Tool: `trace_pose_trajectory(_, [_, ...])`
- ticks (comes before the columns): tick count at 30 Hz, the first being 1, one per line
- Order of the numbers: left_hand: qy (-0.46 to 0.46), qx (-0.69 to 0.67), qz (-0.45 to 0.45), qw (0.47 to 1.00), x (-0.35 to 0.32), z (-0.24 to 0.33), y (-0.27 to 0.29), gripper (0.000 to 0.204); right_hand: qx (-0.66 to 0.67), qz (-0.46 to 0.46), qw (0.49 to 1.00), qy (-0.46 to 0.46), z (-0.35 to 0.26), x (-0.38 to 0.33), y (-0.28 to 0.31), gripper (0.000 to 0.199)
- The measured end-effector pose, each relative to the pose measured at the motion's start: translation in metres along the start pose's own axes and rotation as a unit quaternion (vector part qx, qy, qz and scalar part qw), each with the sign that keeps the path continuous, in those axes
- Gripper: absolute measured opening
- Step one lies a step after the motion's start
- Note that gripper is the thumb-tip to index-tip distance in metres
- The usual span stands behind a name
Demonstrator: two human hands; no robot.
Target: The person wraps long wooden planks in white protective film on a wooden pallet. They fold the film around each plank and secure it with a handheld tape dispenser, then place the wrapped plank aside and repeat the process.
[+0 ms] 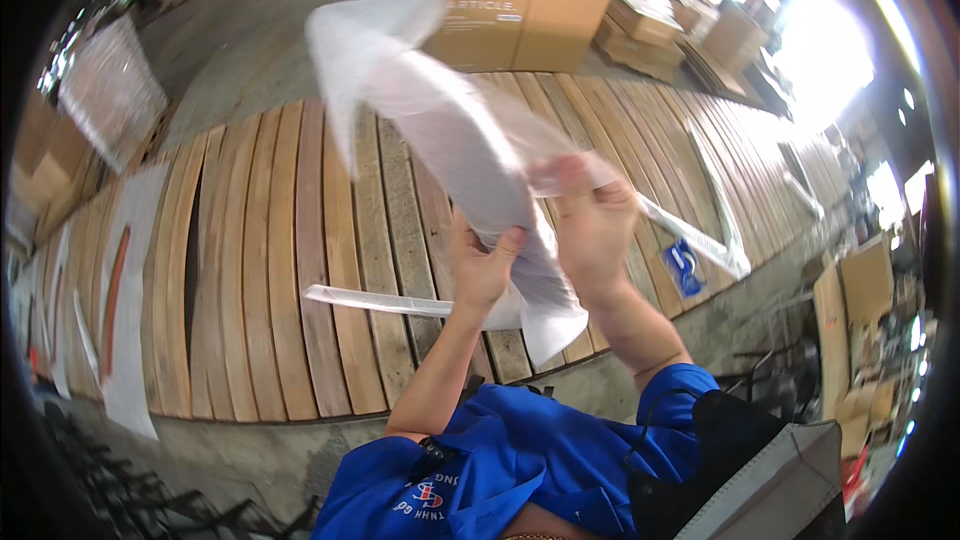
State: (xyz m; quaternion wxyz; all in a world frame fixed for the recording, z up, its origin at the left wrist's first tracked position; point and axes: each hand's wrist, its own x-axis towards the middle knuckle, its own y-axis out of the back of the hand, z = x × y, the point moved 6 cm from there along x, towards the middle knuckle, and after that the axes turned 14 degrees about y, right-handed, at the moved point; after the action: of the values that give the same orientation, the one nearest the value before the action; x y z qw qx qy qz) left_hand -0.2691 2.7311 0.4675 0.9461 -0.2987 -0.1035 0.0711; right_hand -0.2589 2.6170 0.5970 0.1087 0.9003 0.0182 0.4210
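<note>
Our left hand (483, 270) is closed on the lower part of a pale plastic bag (470, 155), fingers curled over its edge. Our right hand (592, 225) pinches the same bag higher up, thumb and fingertips shut on the film. The bag is held up in the air in front of the chest, above a slatted wooden table (270, 270); its top corner flaps away toward the far side and is blurred.

To handle the film well, in our judgement, we should keep both grips near the edge and pull evenly — a one-sided tug would likely twist or stretch the thin plastic.

Count, as far as visible: one bag in hand; one long clear strip (375, 302) lying on the table by the left wrist, and another (700, 240) to the right; one small blue item (684, 268) on the slats; one large cardboard box (520, 0) beyond the table — further boxes at the rim are too blurred to count.
</note>
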Motion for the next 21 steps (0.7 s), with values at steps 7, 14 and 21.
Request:
trace_pose_trajectory(7, [-0.137,-0.039,-0.047,0.989,-0.013,0.067,0.002,0.082,-0.137,0.115,0.92,0.349,-0.037,-0.037,-0.037,0.029])
trace_pose_trajectory(14, [-0.158,0.28,0.11,0.94,-0.015,0.109,-0.029,0.065,-0.128,0.145,0.902,0.385,-0.028,-0.054,-0.026,0.026])
trace_pose_trajectory(21, [-0.181,0.215,0.166,0.945,-0.018,0.103,0.01,0.095,-0.042,0.044,0.942,0.331,0.018,-0.095,0.073,0.011])
